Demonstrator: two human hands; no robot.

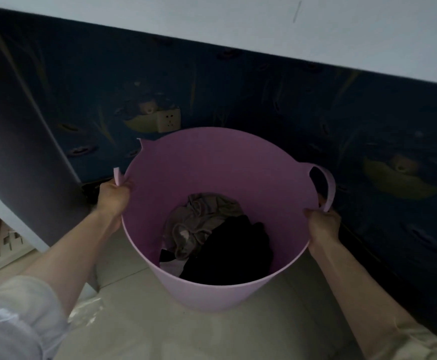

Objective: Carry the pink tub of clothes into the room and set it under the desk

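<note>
Both hands grip pink tub [212,162]; labels seemingly none.

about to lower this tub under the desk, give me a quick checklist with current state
1. Left hand gripping the pink tub at its rim: ok.
2. Right hand gripping the right handle: ok.
3. Clothes sitting low inside, nothing hanging over: ok.
4. Tub below the desk top: ok.
5. Floor beneath the tub free of objects: cannot tell, hidden by the tub.
6. Tub apart from the wall socket: ok.
</note>
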